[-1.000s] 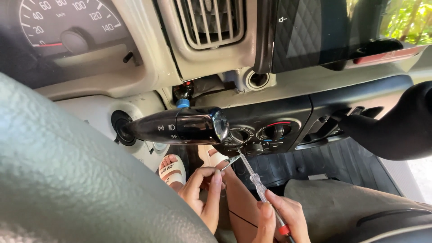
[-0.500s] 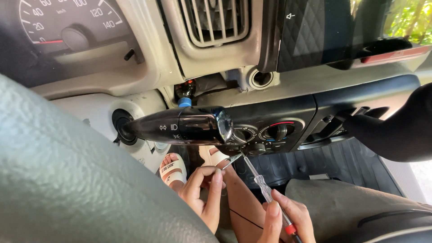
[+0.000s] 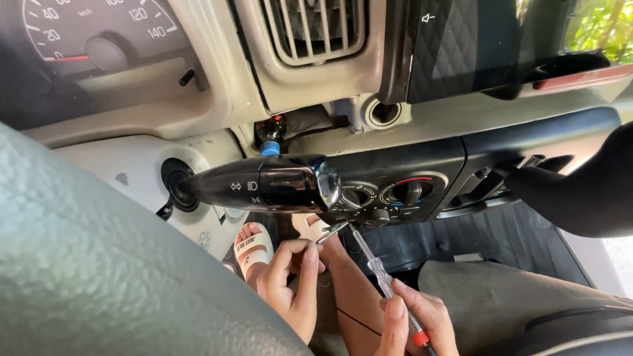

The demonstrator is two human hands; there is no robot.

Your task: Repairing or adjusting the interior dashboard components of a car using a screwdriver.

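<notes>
While my right hand [image 3: 415, 323] is wrapped round the red-collared handle of the screwdriver [image 3: 377, 270], grip clamped on it low by my lap, I want the wrist quiet and the clear shaft lined straight up toward its tip. That tip sits just under the lower edge of the black heater control panel [image 3: 402, 191], close beside the small metal piece [image 3: 331, 231] that my left hand [image 3: 290, 290] pinches between thumb and fingertips, grip together on it. I cannot tell whether it is a clip or a bared wire end, so I judge it best to hold it lightly and steady, and to bring blade to metal rather than metal to blade.

Beyond my hands, down on the floor mat [image 3: 475, 234], my sandalled foot [image 3: 254, 247] rests near the pedals; it should stay put so my knee does not jog the tool. Farther up, the black light stalk [image 3: 264, 188] juts from the steering column right over my left hand, and I judge it the main hazard: lifting too fast would knock my knuckles on it. Farthest off, the air vent [image 3: 316, 26] and the speedometer [image 3: 86, 33] sit along the top edge of the dashboard.
</notes>
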